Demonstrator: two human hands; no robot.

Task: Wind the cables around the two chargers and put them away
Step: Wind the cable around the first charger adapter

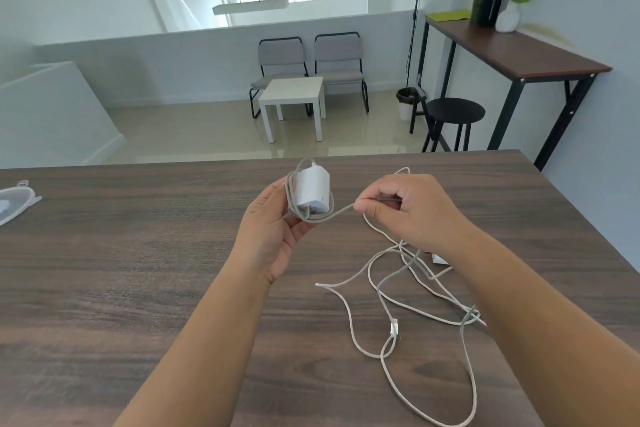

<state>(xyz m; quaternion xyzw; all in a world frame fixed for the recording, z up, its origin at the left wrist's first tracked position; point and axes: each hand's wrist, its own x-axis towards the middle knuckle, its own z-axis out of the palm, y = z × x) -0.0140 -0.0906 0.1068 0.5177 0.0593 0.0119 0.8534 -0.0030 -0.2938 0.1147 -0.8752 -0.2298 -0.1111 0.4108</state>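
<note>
- The left hand [273, 232] grips a white charger [310, 191] above the table [104, 253], fingers curled behind it; a few cable turns already circle the block.
- The right hand [408, 208], at 3 o'clock from the charger, pinches the cable [337, 212] taut between thumb and curled fingers.
- Most of the cable is unwound, tangled on the table at 5 o'clock.
- A second charger [438, 257] seems to peek from under the right wrist, untouched.
- Judged barely begun: finish this winding, wind the other, stow both.
</note>
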